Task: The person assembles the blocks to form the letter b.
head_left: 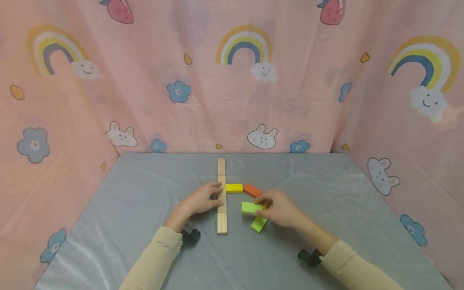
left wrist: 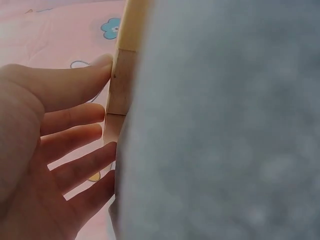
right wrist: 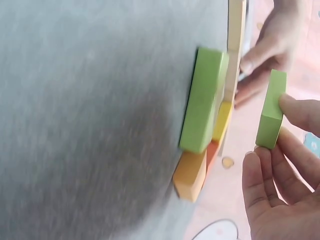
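Note:
Plain wooden blocks form a straight row running away from me on the table. My left hand rests its thumb and fingertips at the row's left side, fingers fairly straight and spread. Between thumb and fingers, my right hand pinches a light green block, held above the table. Beneath it lies a second green block, set at a slant. An orange block lies beside that one, mostly covered by my right hand in the head view. A yellow block adjoins the row, followed by a red-orange block.
A grey cloth covers the table. Pink patterned curtain encloses the back and both sides. Dark wrist-worn devices hang by both cuffs.

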Action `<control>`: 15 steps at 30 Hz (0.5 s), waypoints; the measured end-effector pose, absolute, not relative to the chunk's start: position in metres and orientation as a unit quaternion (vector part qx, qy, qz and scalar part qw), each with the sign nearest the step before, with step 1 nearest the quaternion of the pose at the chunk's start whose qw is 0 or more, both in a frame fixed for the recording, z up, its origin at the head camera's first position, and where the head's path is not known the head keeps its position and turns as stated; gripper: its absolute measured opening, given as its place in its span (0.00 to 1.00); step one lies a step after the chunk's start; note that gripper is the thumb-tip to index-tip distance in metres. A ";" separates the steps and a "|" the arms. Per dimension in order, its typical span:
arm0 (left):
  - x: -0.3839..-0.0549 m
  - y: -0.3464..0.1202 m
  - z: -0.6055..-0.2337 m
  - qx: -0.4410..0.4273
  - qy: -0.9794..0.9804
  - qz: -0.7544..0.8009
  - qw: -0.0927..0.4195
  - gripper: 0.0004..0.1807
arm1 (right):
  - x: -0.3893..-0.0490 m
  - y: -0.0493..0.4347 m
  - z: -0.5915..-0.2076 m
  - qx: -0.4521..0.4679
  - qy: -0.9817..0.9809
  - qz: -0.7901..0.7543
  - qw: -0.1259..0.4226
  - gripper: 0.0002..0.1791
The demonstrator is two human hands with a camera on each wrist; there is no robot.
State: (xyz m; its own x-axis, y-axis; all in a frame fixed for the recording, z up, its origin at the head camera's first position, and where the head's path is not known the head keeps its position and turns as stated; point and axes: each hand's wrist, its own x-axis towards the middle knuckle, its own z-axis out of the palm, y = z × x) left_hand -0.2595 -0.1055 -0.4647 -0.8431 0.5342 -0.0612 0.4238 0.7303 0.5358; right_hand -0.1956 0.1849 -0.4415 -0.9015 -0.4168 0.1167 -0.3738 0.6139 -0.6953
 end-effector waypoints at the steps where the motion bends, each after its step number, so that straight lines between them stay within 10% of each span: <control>1: -0.259 -0.106 -0.464 0.262 0.924 0.258 0.106 0.31 | -0.194 0.182 -0.442 -0.221 0.898 -0.380 0.032 0.12; 15: -0.235 -0.111 -0.459 0.306 0.919 0.219 0.121 0.39 | -0.185 0.154 -0.450 -0.234 0.911 -0.334 0.064 0.13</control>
